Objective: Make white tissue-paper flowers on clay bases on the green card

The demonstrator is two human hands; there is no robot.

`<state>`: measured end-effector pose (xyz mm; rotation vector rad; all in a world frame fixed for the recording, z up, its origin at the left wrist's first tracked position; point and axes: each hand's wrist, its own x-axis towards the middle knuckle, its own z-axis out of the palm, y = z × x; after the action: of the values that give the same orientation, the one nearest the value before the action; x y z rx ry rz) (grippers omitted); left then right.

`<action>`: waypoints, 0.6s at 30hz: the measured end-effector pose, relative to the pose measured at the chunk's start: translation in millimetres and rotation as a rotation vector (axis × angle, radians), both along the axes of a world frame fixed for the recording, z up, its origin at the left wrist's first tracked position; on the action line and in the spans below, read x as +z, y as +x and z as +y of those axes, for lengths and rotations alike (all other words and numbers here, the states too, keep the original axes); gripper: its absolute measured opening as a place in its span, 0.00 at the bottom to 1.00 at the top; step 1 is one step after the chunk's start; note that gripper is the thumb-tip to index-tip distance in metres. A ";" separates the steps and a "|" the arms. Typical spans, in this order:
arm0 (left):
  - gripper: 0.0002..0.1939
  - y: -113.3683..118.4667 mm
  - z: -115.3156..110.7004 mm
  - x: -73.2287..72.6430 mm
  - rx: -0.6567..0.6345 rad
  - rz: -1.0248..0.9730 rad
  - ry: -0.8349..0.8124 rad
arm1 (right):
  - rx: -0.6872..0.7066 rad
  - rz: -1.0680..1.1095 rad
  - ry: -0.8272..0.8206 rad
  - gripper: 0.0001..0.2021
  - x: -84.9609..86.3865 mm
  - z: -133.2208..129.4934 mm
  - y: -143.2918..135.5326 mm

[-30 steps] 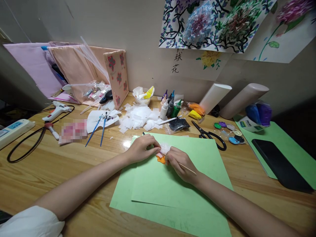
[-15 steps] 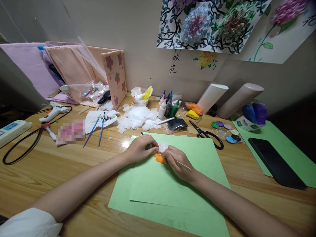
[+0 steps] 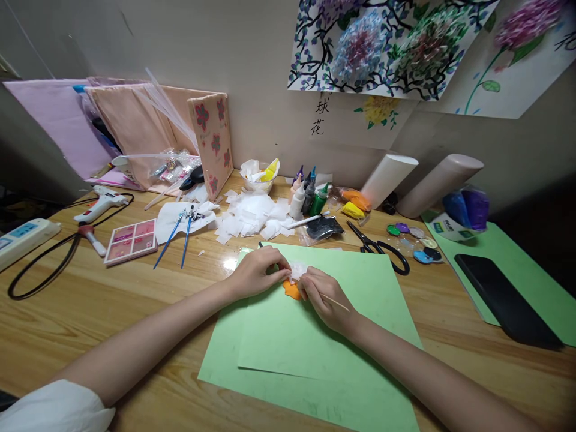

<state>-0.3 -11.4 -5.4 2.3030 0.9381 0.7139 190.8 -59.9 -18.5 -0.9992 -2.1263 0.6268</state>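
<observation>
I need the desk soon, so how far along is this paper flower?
Done: little, only an orange lump on the green card. In hand: the left hand steadies white tissue while the right hand works it with a thin stick. Left: the pile of tissue squares is unused.

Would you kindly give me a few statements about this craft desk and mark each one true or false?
1. The right hand holds a thin wooden stick. True.
2. The scissors lie left of the blue brushes. False: they lie far to the right.
3. Both hands work over the green paper. True.
4. The left hand grips the glue gun. False: it pinches white tissue by an orange lump.
</observation>
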 end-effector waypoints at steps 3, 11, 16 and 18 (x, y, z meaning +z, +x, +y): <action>0.06 -0.1 -0.4 0.4 -0.003 0.001 0.001 | -0.025 0.013 -0.012 0.20 0.7 0.0 -1.4; 0.07 -0.3 -0.6 0.3 0.018 0.003 0.001 | 0.032 0.034 0.077 0.21 2.2 -2.5 1.4; 0.07 -0.2 -0.3 -0.5 0.013 0.011 0.005 | 0.042 -0.009 0.021 0.20 0.2 -1.5 0.6; 0.07 -0.1 -0.3 -0.5 0.011 0.017 0.005 | 0.036 -0.008 0.003 0.20 -0.2 -0.7 -0.3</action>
<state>-0.4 -11.7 -5.9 2.3138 0.9577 0.7030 190.5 -60.6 -18.7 -0.9651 -2.1559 0.6382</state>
